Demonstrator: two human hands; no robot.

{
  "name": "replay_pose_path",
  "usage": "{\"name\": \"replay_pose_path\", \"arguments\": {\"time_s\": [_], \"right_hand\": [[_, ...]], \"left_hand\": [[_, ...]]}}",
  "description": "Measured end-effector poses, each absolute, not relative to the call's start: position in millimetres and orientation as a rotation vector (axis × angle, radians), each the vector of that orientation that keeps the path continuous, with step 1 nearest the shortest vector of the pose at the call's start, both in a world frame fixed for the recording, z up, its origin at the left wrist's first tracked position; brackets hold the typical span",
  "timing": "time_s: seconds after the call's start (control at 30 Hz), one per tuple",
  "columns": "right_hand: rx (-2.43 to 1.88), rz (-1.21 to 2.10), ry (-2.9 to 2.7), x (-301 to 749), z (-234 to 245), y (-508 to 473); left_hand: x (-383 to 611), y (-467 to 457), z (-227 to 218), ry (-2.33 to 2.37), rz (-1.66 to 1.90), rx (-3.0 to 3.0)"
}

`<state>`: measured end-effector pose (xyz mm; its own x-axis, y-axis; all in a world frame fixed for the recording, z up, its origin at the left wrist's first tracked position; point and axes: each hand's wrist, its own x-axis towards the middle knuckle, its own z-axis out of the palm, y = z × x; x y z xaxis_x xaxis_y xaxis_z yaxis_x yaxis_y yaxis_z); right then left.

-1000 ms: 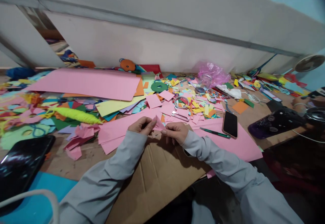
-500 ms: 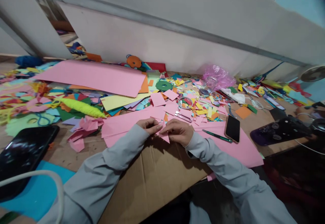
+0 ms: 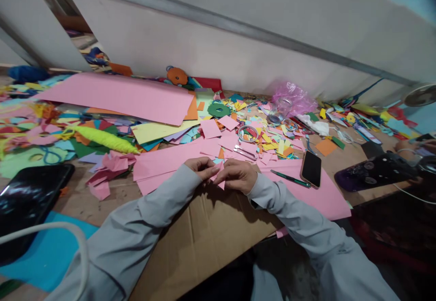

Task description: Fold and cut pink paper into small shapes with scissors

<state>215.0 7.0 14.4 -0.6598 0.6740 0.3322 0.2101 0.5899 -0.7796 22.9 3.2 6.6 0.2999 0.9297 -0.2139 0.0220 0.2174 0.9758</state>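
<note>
A small piece of pink paper is pinched between both hands, above the far edge of a sheet of brown cardboard. My left hand grips it from the left, thumb and fingertips together. From the right, my right hand holds it with closed fingers, which cover part of the paper. Just beyond the hands lie cut pink paper squares, a metal snips-like cutter and a roll of tape. A green pen rests right of my right hand.
A dark phone lies on pink sheets at the right, near a dark bottle. Folded pink paper, a yellow-green yarn bundle and a large pink sheet are at left. A black device sits front left.
The view has shifted slightly, so the table things sit a little higher and further left. Both hands keep their pinch on the pink paper, which has turned slightly between the fingers.
</note>
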Motion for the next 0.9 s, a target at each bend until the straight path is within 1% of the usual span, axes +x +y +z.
{"name": "replay_pose_path", "arguments": {"time_s": [0.2,0.43,0.63,0.77,0.9], "right_hand": [[-0.738,0.991,-2.131,211.0,12.1,6.1],[-0.821,1.201,-1.925,213.4,17.4,6.8],[-0.957,1.223,-1.826,210.7,15.6,5.0],[-1.002,1.304,-1.688,206.5,15.3,1.4],[-1.03,1.304,-1.674,204.0,17.5,-0.4]], "left_hand": [[26.7,1.6,7.1,1.077,0.854,1.186],[26.1,2.1,7.6,1.109,0.959,1.199],[28.8,2.6,-1.6,1.153,0.997,1.284],[29.5,4.3,-7.0,1.162,1.061,1.356],[30.8,2.8,-6.6,1.169,1.036,1.37]]}}
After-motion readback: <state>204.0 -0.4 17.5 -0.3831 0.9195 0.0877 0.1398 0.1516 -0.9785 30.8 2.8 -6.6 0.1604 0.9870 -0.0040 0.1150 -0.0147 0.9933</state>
